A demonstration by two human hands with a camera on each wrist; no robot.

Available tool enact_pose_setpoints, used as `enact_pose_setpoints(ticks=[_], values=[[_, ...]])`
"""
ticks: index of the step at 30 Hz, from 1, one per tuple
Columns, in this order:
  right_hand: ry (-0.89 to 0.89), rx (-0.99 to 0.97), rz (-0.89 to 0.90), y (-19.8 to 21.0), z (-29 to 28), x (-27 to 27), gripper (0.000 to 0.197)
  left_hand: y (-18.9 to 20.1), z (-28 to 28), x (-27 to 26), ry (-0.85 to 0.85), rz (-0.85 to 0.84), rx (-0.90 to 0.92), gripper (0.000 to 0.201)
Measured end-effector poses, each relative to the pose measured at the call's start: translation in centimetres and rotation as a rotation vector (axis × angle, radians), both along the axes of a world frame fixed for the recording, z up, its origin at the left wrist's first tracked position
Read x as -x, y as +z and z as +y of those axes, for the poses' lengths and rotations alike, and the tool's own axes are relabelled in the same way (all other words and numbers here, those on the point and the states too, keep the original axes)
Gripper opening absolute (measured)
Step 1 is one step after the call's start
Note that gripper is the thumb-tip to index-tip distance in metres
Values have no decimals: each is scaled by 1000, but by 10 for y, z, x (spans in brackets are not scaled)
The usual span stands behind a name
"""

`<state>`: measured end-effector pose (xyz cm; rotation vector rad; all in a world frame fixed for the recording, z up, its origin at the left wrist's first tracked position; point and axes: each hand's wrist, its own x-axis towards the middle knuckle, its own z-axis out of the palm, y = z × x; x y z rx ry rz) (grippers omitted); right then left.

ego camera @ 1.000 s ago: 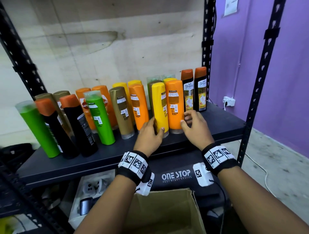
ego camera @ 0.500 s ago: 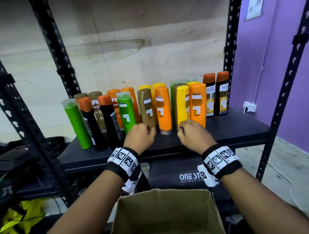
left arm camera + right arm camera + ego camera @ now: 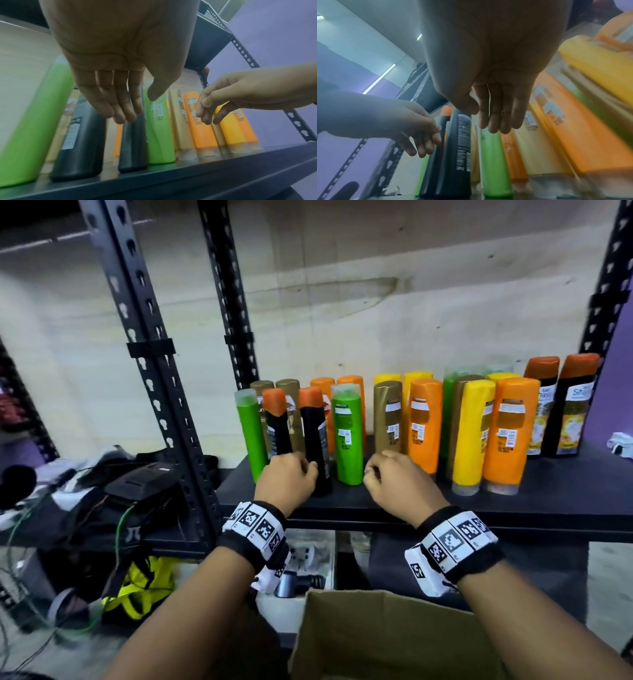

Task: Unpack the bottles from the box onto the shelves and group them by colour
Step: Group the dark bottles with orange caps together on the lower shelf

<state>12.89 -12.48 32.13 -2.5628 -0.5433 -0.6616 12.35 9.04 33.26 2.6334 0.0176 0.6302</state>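
Both hands have shifted leftward along the shelf (image 3: 513, 501) since the earlier frames, away from the yellow and orange bottles toward the green and black ones. Taking the front green bottle (image 3: 348, 436) as landmark: the left hand (image 3: 287, 479) hangs just to its left, in front of the nearer black bottle (image 3: 315, 440), fingers loosely curled and relaxed, gripping nothing; the wrist view shows the fingertips (image 3: 120, 115) close to that bottle, though contact cannot be confirmed. The right hand (image 3: 394, 477) sits just to the landmark's right, in front of the gold bottle (image 3: 387, 419), fingers likewise loosely bent and empty. A second black bottle (image 3: 278, 426) and a second green bottle (image 3: 250, 433) stand further left of the landmark; an orange bottle (image 3: 424, 422), a yellow bottle (image 3: 471, 433) and another orange bottle (image 3: 506, 433) stand to its right in the front row, with more behind. All bottles are smooth plastic, tall and flattened with rounded shoulders; the black ones carry orange caps, the green ones translucent caps, and most bear white sticker labels. The shelf is matt dark board on a perforated black metal frame. An open brown cardboard box (image 3: 394, 635) lies below the landmark, in front of the shelf.
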Motion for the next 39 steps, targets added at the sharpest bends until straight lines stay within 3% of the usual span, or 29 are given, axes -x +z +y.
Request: enact_pose_setpoints(ticks=[6,13,18,29,39], values=[[151,-189,21,-5,41,-8,17,6,36,-4,57,-114,57,30],[113,-370,53,-4,78,-31,61,13,54,-31,-20,-130,109,63],[110,-448,114,-3,100,-48,82,14,53,-53,-43,-115,185,83],[101,-509,108,-13,115,-63,85,5,53,-68,-63,-184,338,76],[151,-551,78,-19,86,-48,81,4,36,-49,-131,-302,345,70]])
